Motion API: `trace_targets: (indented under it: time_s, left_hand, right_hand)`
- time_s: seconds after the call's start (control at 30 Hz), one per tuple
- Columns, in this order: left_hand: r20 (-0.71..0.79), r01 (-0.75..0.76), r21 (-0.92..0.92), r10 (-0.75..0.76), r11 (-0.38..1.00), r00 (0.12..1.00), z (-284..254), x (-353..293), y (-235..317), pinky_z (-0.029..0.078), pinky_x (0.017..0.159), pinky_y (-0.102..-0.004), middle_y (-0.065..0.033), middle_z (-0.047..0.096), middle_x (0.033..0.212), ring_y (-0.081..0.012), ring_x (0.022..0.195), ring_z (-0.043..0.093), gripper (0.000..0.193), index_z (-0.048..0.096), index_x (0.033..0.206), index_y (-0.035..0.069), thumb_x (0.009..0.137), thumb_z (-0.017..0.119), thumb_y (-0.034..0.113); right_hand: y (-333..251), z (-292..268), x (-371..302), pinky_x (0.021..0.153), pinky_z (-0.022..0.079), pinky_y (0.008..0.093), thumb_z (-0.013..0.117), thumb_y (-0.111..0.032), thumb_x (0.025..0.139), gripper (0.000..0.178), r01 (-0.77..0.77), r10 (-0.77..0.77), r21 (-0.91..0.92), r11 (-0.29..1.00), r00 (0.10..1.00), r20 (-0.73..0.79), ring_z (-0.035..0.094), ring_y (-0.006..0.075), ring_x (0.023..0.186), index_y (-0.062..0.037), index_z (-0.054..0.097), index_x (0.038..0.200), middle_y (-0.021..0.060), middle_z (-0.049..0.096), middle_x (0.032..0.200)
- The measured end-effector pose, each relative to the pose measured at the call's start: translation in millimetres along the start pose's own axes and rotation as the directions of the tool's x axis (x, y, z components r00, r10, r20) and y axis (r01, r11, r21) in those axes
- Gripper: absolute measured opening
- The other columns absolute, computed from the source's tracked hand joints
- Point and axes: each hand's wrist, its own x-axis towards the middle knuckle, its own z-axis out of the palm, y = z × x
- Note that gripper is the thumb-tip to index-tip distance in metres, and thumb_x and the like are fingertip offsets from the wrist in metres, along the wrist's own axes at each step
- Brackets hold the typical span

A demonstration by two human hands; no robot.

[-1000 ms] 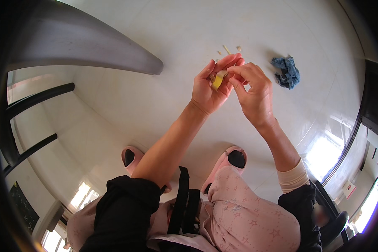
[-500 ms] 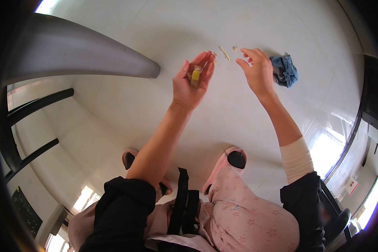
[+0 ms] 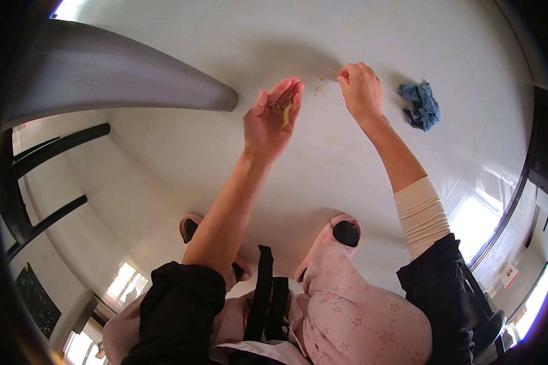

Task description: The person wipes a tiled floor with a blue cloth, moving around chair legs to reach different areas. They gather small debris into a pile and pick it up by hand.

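My left hand (image 3: 268,129) is held palm up over the floor, its fingers loosely curled like a cup. In the palm lie several small scraps, among them a curved yellow piece (image 3: 287,115) that looks like peel. To the right, my right hand (image 3: 361,92) is closed in a pinch near the floor. From its fingertips sticks out a thin yellowish strip (image 3: 332,72). Between the two hands, a few pale yellow crumbs (image 3: 318,90) lie on the floor. A crumpled blue cloth (image 3: 426,108), denim-like, lies apart to the right of my right hand.
The floor (image 3: 323,164) is pale, glossy tile. A wide grey panel (image 3: 134,73) reaches in from the upper left, with dark bars (image 3: 61,149) below it. My feet in pink slippers (image 3: 341,234) stand near the lower middle. A dark chair part (image 3: 490,322) sits at lower right.
My right hand has closed in a pinch on the thin strip from the floor and moved slightly left, away from the cloth. My left hand shifted slightly left, its scraps still in the palm.
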Motion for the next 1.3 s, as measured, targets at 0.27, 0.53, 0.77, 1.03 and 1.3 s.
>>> trace_targets:
  time_s: [0.27,0.53,0.77,1.03,1.3]
  left_hand:
    - [-0.036,0.000,0.047,0.002,0.999,0.999,6.6,7.8,-13.9,0.036,0.100,-0.0334,-0.0176,0.045,0.122,-0.0277,0.119,0.039,0.041,0.047,0.113,-0.009,0.095,0.027,0.021]
    - [-0.109,-0.010,0.105,0.022,0.994,0.994,9.8,5.9,-31.8,0.037,0.100,-0.0342,-0.0183,0.044,0.123,-0.0282,0.118,0.039,0.042,0.043,0.117,-0.010,0.094,0.027,0.022]
    - [-0.148,-0.028,0.175,0.055,0.984,0.987,9.3,4.4,-28.9,0.039,0.097,-0.0324,-0.0174,0.047,0.118,-0.0270,0.113,0.044,0.041,0.049,0.111,-0.009,0.094,0.028,0.022]
    - [-0.143,-0.033,0.161,0.056,0.986,0.988,8.0,5.0,-26.7,0.039,0.099,-0.0332,-0.0185,0.046,0.120,-0.0282,0.116,0.042,0.040,0.047,0.113,-0.010,0.094,0.028,0.021]
    - [-0.174,-0.005,0.148,0.031,0.989,0.984,8.2,5.2,-26.0,0.038,0.098,-0.0340,-0.0172,0.048,0.115,-0.0268,0.112,0.044,0.042,0.046,0.113,-0.009,0.094,0.030,0.025]
  right_hand:
    - [4.9,-13.7,10.0,0.058,0.044,0.0332,0.055,-0.005,0.072,0.007,-0.149,0.134,0.163,0.975,0.986,0.101,0.055,0.0211,0.065,0.0000,0.055,0.067,0.0084,0.058,0.069]
    - [-1.3,-26.3,-22.9,0.056,0.042,0.0241,0.060,-0.010,0.072,0.013,-0.353,0.218,0.764,0.539,0.935,0.278,0.050,0.0086,0.059,0.0031,0.060,0.074,0.0031,0.057,0.063]
    - [12.7,-11.3,-18.1,0.062,0.044,0.0320,0.063,-0.016,0.074,0.019,-0.084,0.117,0.273,0.958,0.987,-0.108,0.056,0.0217,0.070,-0.0009,0.061,0.086,0.0081,0.059,0.076]
    - [-1.9,-3.7,-3.3,0.059,0.045,0.0348,0.060,-0.013,0.072,0.011,-0.129,0.122,0.061,0.990,0.988,0.095,0.056,0.0247,0.068,-0.0020,0.057,0.073,0.0090,0.059,0.072]
    - [-22.3,-24.9,-20.5,0.053,0.044,0.0308,0.062,-0.011,0.069,0.011,-0.119,0.106,0.509,0.853,0.993,0.053,0.054,0.0190,0.055,0.0000,0.058,0.068,0.0081,0.059,0.063]
